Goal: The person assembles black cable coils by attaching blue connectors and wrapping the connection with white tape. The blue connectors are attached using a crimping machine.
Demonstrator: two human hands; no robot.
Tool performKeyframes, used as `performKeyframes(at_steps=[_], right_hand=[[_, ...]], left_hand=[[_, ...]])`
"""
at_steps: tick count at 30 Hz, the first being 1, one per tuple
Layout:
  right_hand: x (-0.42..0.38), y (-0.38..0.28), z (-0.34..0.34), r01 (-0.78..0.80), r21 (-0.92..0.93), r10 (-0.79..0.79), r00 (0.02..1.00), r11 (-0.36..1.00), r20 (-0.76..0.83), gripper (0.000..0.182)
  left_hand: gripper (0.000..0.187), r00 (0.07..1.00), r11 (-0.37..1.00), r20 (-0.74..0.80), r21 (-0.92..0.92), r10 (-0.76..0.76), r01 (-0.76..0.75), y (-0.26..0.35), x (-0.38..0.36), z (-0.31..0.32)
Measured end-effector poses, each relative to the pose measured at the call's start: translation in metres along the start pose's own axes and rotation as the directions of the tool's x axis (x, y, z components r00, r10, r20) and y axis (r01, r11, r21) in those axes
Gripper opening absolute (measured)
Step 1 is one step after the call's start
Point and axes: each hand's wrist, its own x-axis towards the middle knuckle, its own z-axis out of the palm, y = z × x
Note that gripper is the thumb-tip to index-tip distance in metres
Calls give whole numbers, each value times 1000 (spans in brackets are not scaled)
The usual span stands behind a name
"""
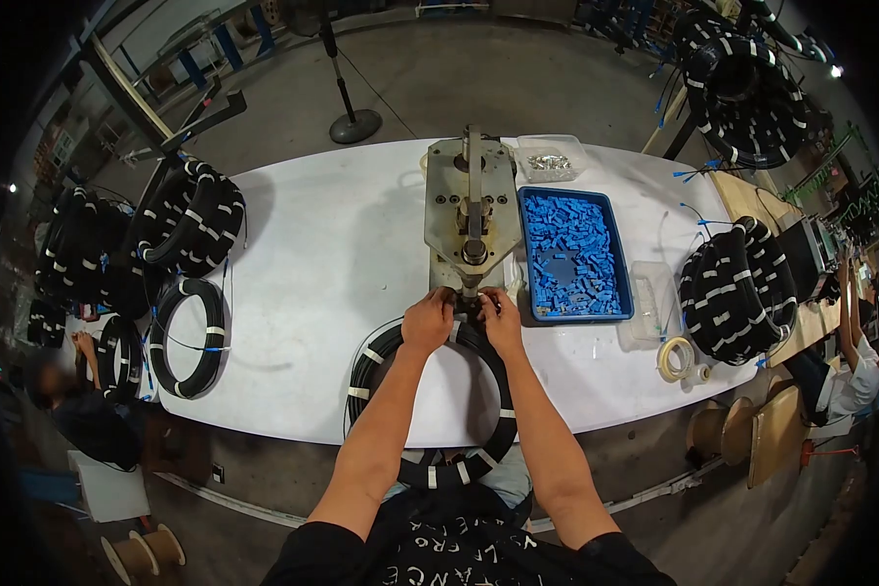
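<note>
A metal bench press (471, 220) stands on the white table in front of me. At the foot of its ram, my left hand (428, 320) has its fingers closed near the tool. Just to the right, my right hand (500, 317) pinches at the same spot. What the fingertips hold is too small and too hidden to make out. Below both hands, a coil of black cable (435, 477) tied with white tape lies partly on the table and partly over my lap, inside and around my forearms.
Right of the press is a blue tray (529, 283) of small blue connectors. A clear box (574, 164) holds metal parts. Tape rolls (674, 359) lie at the right edge. More cable coils (737, 291) stand on both sides. One person (88, 410) sits left, another (855, 376) right.
</note>
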Motion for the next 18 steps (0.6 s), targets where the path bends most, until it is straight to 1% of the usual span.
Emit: performKeyframes(at_steps=[1, 3, 5, 11, 13, 14, 15, 16, 18], right_hand=[[-1, -3, 0, 24, -50, -24, 1000, 998, -3, 18], [0, 6, 1, 41, -53, -42, 999, 998, -5, 18], [2, 6, 2, 65, -56, -65, 998, 996, -11, 18], [2, -1, 4, 22, -118, -26, 999, 993, -30, 19], [3, 8, 7, 149, -138, -162, 984, 979, -81, 17], [0, 5, 6, 145, -140, -158, 983, 980, -91, 17], [-2, 2, 5, 176, -180, -193, 978, 968, -80, 17], [-2, -2, 6, 209, -220, -229, 971, 953, -69, 16], [-6, -5, 7, 212, -222, -237, 967, 952, -92, 16]], left_hand=[[16, 1000, 1000, -1, 1, 3, -3, 0, 0, 0], [16, 998, 999, -36, 21, 48, -47, -3, 1, 2], [15, 999, 999, -31, 26, 44, -44, -5, 2, 2], [18, 999, 999, -28, 16, 38, -38, -6, 3, 3], [19, 999, 999, -6, 10, 44, -44, -8, 1, 5], [20, 994, 993, -14, 39, 112, -111, -13, 2, 7], [22, 984, 982, -20, 68, 179, -177, -16, 2, 9], [22, 982, 980, -16, 66, 188, -186, -19, 4, 11], [23, 994, 990, 10, 92, 105, -106, -17, 2, 10]])
